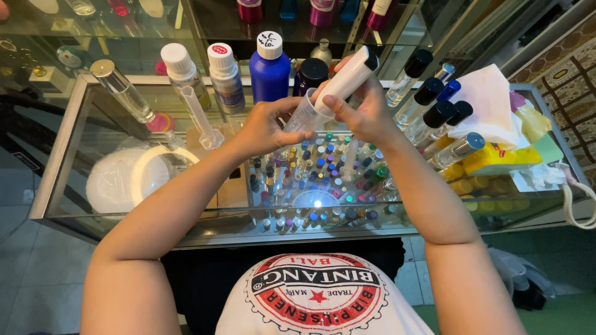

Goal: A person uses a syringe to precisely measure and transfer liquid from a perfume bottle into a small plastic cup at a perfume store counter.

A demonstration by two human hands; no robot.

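**Both hands joined over a tilted white bottle and a clear cup, above the glass counter**

My right hand (366, 115) is wrapped around a white bottle (345, 79), thumb across its lower end. The bottle's long axis slants from its dark cap at upper right, toward the far edge of the counter, down to the left, where its lower end meets the rim of a clear plastic cup (305, 113). My left hand (264, 127) pinches that cup from the left, fingers closed on its wall. The two hands sit close together, almost touching, with the cup between them; the left is nearer the cup, the right nearer the bottle. I cannot tell whether liquid is flowing.

Both are held above the middle of the glass counter (68, 149), toward its far edge. Just left of my left hand stands a slim clear measuring cylinder (200, 116). Along the far edge stand a blue bottle (269, 69) and two white-capped bottles (225, 75). Near the right edge lie black-capped spray bottles (428, 110) and a folded white cloth (487, 99). Beneath the glass, many small coloured vials (316, 180) are packed in rows.
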